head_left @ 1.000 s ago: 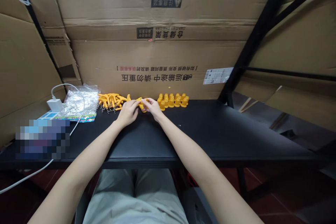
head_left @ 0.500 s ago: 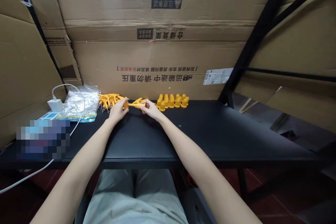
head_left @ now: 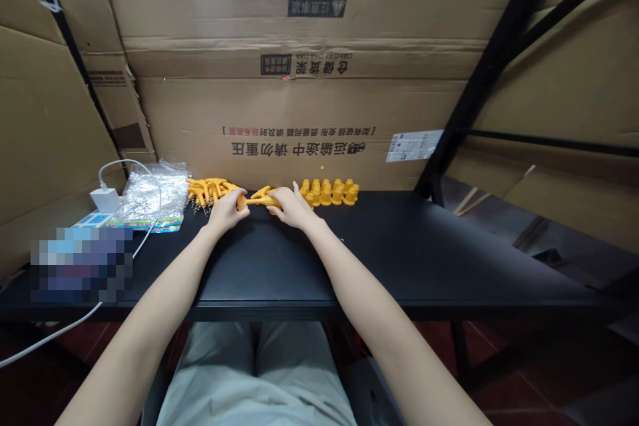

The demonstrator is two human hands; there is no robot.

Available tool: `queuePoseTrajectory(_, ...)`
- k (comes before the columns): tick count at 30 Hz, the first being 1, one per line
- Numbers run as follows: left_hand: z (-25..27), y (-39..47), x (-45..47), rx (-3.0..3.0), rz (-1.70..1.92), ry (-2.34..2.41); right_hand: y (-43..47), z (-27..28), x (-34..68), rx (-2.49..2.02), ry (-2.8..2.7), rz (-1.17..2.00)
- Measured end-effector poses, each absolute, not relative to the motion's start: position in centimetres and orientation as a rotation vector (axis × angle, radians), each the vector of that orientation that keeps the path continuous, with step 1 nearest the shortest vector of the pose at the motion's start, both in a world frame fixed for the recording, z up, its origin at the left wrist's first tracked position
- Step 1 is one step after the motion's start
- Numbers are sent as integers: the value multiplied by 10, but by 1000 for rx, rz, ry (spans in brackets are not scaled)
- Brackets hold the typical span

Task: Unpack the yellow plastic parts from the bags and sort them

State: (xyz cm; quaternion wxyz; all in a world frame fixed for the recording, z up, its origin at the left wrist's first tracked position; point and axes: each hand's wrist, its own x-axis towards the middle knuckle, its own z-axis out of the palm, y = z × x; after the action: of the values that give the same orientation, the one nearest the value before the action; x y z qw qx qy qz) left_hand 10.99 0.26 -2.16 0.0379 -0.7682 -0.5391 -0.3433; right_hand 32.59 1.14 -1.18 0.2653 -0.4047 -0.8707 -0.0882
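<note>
My left hand [head_left: 228, 212] pinches the rounded end of a yellow plastic piece. My right hand [head_left: 293, 208] has its thumb and fingers closed on the other end of this yellow plastic piece [head_left: 253, 200], whose narrow middle shows between my hands. Just behind it lie more yellow branching pieces [head_left: 263, 191], partly covered by my right hand. Beside my left hand is a heap of yellow branching pieces [head_left: 207, 185] with small metal chains. Rows of yellow cup-shaped parts [head_left: 337, 193] stand right of my right hand, some of them hidden by it.
A clear plastic bag [head_left: 154, 193] lies at the left, near a white charger [head_left: 104, 200] with a cable and a blurred-out object [head_left: 82, 265]. Cardboard [head_left: 299, 103] walls the back of the black table [head_left: 269, 266]. A dark metal post [head_left: 462, 103] rises at the right.
My right hand has shifted its grip, with the fingers now further over the yellow piece and one finger raised. My left hand has barely moved.
</note>
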Motion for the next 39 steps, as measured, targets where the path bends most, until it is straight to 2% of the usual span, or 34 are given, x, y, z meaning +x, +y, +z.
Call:
queuePoseTrajectory(11, -21, 1, 115, -2382, -1064, -1611, 13, -14, 322, -1139, -2344, -331)
queuePoseTrajectory(22, -18, -2, 114, -2374, -1073, -1637, 13, -16, 321, -1095, -2340, -292)
queuePoseTrajectory(28, -16, -2, 112, -2272, -1033, -1806, 15, -9, 332, -1196, -2121, -349)
queuePoseTrajectory(35, -19, 5, 103, -2127, -788, -2018, 16, -6, 339, -1171, -1936, -308)
queuePoseTrajectory(39, -23, 8, 97, -2039, -868, -2089, 20, -8, 346, -1225, -1735, -270)
